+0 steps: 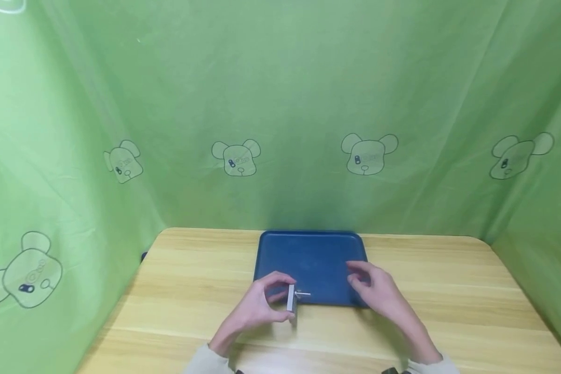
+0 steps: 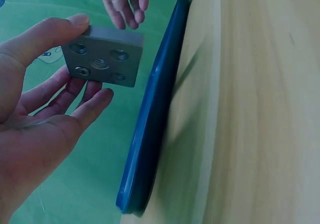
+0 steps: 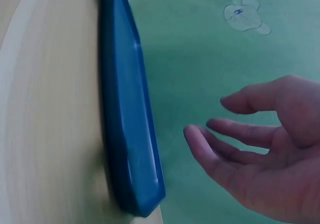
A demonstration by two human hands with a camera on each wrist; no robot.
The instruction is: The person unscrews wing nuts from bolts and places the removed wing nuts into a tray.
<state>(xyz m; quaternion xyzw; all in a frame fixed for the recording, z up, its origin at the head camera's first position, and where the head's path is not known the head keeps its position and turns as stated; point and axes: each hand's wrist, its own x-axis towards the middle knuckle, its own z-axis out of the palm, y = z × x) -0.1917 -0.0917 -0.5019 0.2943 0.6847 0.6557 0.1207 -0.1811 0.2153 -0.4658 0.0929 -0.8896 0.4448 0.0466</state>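
Green curtain (image 1: 299, 104) with bear-head outlines surrounds the work area. Wood-grain bench (image 1: 205, 270) in front of it; blue tray (image 1: 308, 254) lies on the bench near its far edge. Right hand (image 1: 378, 293) is raised by the tray's right front corner, fingers loosely bent and apart. Left hand (image 1: 257, 306) pinches a grey metal block (image 1: 291, 298) between thumb and fingers, lifted near the tray's front edge. Thin silver pin (image 1: 304, 294) projects from the block toward the right hand.
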